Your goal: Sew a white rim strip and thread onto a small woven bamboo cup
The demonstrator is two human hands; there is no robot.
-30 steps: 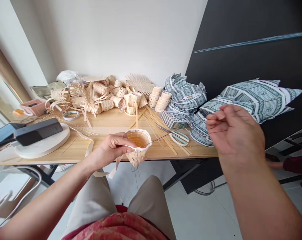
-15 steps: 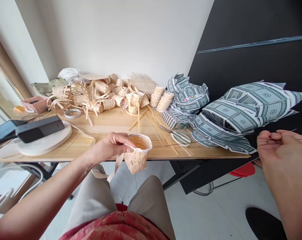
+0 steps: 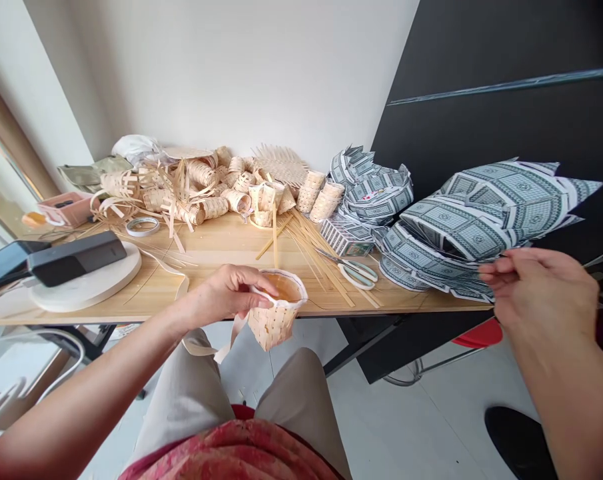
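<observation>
A small woven basket (image 3: 275, 327) with a white band round its rim hangs over the table's front edge, above my lap. My left hand (image 3: 231, 291) grips its rim on the left side, thumb outside and fingers inside. A pale ribbon (image 3: 230, 341) dangles beside the basket. Far to the right, my right hand (image 3: 536, 287) is raised with its fingers pinched together, in front of the folded-card shapes. A thin dark thread runs from the basket rim toward the right; what the fingertips pinch is too small to make out.
Scissors (image 3: 357, 272) and thin strips (image 3: 326, 263) lie right of centre on the table (image 3: 216, 250). Woven pieces (image 3: 201, 175) are heaped behind. Folded-card shapes (image 3: 461, 223) fill the right side. A black device (image 3: 78, 261) rests on a white round board (image 3: 101, 283) at left.
My right hand has moved left and slightly up, and its fingers now point more to the left. My left hand still holds the basket, which has barely shifted. The view has turned slightly.
</observation>
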